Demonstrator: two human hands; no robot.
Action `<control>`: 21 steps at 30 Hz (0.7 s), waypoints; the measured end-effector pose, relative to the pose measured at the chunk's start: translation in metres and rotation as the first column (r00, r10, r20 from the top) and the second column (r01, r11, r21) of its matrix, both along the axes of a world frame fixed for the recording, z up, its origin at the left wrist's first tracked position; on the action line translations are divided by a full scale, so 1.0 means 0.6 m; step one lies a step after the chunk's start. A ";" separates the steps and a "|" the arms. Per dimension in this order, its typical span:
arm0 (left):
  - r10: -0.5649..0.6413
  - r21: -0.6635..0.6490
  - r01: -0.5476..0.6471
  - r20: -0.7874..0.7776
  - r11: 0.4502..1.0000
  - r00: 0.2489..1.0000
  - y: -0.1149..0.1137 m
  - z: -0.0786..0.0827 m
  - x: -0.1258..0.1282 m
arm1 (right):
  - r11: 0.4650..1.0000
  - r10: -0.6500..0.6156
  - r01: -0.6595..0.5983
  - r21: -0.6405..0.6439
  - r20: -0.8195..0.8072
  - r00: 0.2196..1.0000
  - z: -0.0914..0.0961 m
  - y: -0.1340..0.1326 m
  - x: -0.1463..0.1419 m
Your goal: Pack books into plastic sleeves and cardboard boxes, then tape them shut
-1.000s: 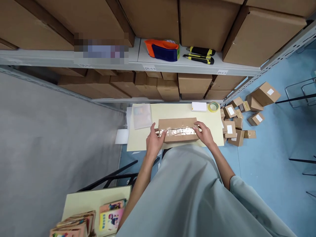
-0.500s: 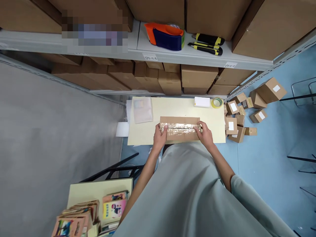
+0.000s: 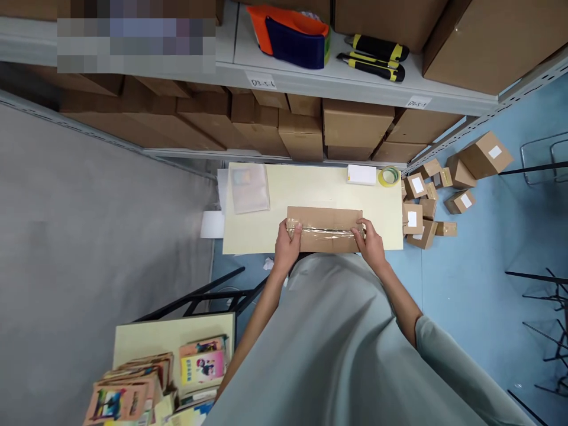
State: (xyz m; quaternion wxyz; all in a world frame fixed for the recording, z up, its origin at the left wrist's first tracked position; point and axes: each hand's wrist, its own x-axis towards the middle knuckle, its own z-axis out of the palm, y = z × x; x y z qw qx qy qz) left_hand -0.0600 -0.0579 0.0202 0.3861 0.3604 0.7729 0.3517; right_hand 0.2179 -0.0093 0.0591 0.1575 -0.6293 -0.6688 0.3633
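Between my two hands is a brown cardboard box (image 3: 326,241), with glossy clear tape running along the seam on its upper face. My left hand (image 3: 287,244) grips its left end, thumb on top. The right end is held by my right hand (image 3: 369,241), its thumb over the tape and fingers at the edge. The box is at the front edge of a pale yellow table (image 3: 306,186), close to my body. Its underside is hidden.
A roll of tape (image 3: 389,176), a small white box (image 3: 361,174) and a clear plastic sleeve (image 3: 251,188) lie on the table. A shelf with cartons, an orange-blue tape dispenser (image 3: 293,38) and utility knives (image 3: 375,58) stands ahead. Parcels (image 3: 412,219) lie right; books (image 3: 119,399) left.
The view has shifted slightly, so the shelf and table sit higher in the picture. Both hands still hold the box, and its upper face reflects less light.
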 end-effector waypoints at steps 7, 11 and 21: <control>-0.027 -0.058 0.024 -0.047 0.998 0.999 0.071 0.006 0.014 | 0.998 0.011 -0.012 0.067 0.028 1.000 -0.020 0.093 0.004; -0.063 -0.033 0.058 -0.150 0.998 0.987 0.064 -0.003 0.067 | 0.999 -0.028 0.026 0.025 0.076 0.997 -0.055 0.100 0.035; -0.138 0.061 0.132 0.096 0.989 0.986 0.051 -0.106 0.116 | 0.993 -0.120 0.114 0.040 0.248 0.961 -0.072 0.014 0.097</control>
